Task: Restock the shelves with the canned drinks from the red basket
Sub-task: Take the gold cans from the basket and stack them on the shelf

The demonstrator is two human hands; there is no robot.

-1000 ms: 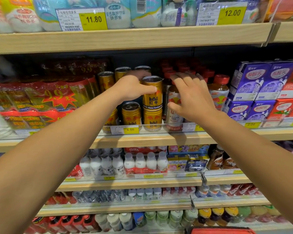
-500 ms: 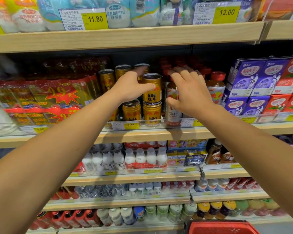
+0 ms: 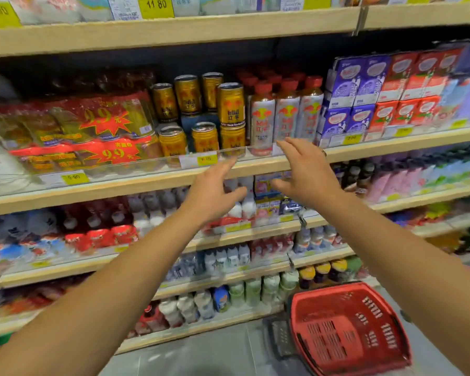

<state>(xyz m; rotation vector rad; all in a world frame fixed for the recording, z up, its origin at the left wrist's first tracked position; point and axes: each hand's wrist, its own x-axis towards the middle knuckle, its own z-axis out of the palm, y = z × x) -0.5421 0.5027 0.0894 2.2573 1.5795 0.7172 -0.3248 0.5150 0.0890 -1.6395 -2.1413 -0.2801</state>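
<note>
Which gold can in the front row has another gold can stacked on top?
The rightmost front-row gold can, beside the silver red-capped bottles; it alone carries a stacked gold can.

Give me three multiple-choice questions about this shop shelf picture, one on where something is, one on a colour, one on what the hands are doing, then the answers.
1. Where is the basket?
A. on the floor at lower right
B. on the top shelf
C. hanging from the left hand

2. What colour are the caps of the tall bottles right of the gold cans?
A. green
B. red
C. white

3. What are the left hand and right hand doing?
A. each gripping a can
B. both open and empty
C. both lifting the basket

Answers: 1 A, it sits on the grey floor below the shelves. 2 B, the caps show red. 3 B, fingers are spread and hold nothing.
</note>
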